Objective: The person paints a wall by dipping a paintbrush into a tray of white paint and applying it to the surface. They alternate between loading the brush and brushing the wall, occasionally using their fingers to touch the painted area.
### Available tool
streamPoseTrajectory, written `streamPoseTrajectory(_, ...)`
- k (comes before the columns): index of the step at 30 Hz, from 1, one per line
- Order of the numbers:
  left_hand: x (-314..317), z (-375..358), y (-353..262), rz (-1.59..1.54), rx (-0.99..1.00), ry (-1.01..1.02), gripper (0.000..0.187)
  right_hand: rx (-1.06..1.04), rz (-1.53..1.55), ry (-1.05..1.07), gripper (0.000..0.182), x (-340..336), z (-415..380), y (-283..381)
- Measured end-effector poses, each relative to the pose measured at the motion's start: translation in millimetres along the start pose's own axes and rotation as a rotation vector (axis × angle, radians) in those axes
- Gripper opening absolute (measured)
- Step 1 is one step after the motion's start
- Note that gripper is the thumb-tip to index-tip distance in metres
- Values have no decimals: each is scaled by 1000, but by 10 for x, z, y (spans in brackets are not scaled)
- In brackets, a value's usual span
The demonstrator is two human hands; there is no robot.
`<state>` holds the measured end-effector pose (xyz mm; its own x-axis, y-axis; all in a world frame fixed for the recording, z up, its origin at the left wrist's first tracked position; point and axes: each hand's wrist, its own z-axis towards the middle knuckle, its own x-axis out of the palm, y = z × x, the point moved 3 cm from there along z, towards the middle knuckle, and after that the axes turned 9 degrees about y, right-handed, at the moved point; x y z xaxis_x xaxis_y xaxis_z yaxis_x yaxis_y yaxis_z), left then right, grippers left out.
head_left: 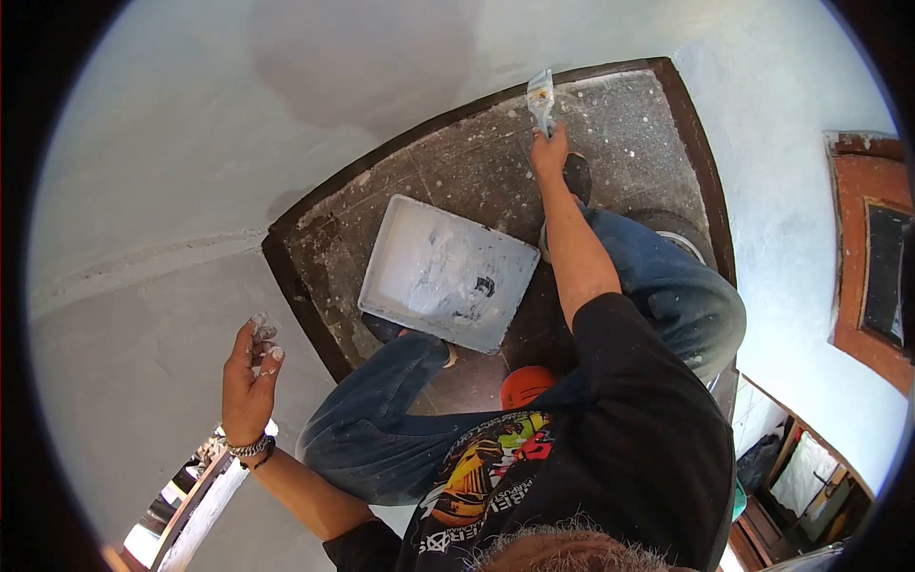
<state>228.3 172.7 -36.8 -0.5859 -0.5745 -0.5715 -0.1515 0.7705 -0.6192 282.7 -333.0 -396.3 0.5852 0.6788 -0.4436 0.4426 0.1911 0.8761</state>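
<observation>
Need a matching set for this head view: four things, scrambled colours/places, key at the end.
Column 1
1. Tray
2. Flat hand tool
3. Bracelet
4. Rounded object

Column 2
A. Around the left wrist
B. Orange-red, between the legs
C. Grey, white smeared inside
D. In the grip of the right hand

Pairs: 1-C, 2-D, 3-A, 4-B

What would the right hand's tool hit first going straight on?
Probably the pale wall or the dark strip at its foot: the right hand aims the flat tool that way. Depth is unclear; it may already touch.
</observation>
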Motion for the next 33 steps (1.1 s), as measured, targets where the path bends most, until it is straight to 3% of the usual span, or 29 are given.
streamPoseTrajectory(33,-6,-34,37,-8,18,-25,51,-31,118,18,29,499,-467,122)
